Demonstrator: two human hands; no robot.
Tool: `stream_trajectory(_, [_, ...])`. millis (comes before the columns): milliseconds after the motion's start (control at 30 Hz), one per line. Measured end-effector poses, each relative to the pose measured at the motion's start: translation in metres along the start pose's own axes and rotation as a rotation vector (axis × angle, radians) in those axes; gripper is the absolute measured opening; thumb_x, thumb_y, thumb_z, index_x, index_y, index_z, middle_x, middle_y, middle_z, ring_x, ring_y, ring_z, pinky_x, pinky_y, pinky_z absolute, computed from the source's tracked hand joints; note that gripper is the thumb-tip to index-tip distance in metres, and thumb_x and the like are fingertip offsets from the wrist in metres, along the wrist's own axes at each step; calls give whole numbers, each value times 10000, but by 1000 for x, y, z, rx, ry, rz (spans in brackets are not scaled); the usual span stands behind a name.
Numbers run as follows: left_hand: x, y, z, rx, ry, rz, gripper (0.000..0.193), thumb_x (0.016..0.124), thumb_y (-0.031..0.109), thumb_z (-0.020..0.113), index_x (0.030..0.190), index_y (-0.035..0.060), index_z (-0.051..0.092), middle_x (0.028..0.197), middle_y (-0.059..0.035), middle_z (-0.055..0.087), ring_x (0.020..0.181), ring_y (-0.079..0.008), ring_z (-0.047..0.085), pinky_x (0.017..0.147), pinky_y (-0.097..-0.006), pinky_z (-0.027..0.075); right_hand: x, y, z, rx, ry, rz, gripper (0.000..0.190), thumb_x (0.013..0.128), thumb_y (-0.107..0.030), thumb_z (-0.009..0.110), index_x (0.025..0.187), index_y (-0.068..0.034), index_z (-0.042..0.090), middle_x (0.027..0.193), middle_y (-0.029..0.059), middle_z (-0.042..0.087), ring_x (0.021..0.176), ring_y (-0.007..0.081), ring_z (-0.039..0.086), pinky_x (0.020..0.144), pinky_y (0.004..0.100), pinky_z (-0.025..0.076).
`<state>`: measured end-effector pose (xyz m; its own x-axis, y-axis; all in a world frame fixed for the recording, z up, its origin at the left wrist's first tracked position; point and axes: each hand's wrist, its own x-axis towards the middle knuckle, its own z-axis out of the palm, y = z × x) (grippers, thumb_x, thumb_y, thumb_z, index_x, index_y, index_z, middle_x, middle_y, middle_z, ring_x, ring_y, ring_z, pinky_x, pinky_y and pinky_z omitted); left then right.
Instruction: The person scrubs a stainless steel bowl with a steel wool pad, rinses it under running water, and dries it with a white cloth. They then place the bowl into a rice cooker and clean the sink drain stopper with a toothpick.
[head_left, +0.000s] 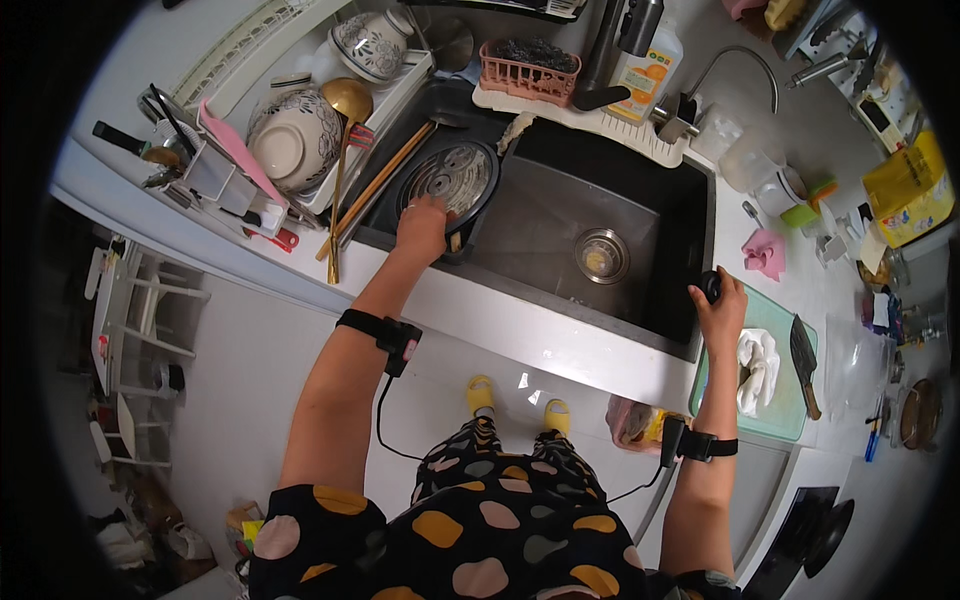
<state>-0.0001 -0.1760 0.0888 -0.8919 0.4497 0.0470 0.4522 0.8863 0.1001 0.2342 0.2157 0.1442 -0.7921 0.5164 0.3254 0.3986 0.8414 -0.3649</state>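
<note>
My left hand (424, 225) reaches over the left part of the dark sink, its fingers at the near edge of a round, ridged metal piece with a dark rim (450, 176). Whether it grips that piece or only touches it, I cannot tell. At the right rim of the sink basin (555, 217), my right hand (716, 300) holds a small round black object (711, 286), perhaps a knob. Wooden chopsticks (386, 180) and a golden ladle (349, 112) lie left of the round piece. A metal drain strainer (601, 256) sits in the basin floor.
Patterned bowls (296, 139) stand in a white dish rack at the left. A pink basket (529, 75) and an orange-labelled bottle (643, 79) stand behind the sink near the faucet. On the right, a green cutting board (780, 420) bears a white cloth (757, 367) and a knife (803, 360).
</note>
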Motion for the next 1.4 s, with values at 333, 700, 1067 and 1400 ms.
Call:
stream_trajectory(333, [15,-5,24,213,159,35,336,716,117,661,1009,-18,565,843,-150,629,666,-272,651,553,-380,527,-15,-73,-5,116,-10,42,565,696,-259,759,1157,0,562,1052,177,577,976,330,545,844,378,445])
stream_trajectory(700, [18,-12,-72,193,610,95,74,727,37,580,726,56,508,614,-97,601,558,-255,633,478,-339,496,-10,-79,-4,192,49,-6,555,680,-252,767,1145,-19,575,1039,169,585,936,327,551,820,374,448])
stream_trajectory(1067, [-9,33,-166,-323,606,-20,179,802,156,616,750,-1,548,661,-209,580,673,-397,578,594,-453,442,3,-67,5,315,-49,60,604,670,-240,777,1191,-38,547,1056,161,567,962,326,532,836,380,440])
stream_trajectory(1400, [14,95,-106,-1604,88,-80,122,856,11,565,941,-63,611,864,-75,656,727,-99,590,666,-240,461,7,-30,-18,332,3,23,596,649,-146,774,1182,-29,533,1102,169,539,1034,319,518,908,359,430])
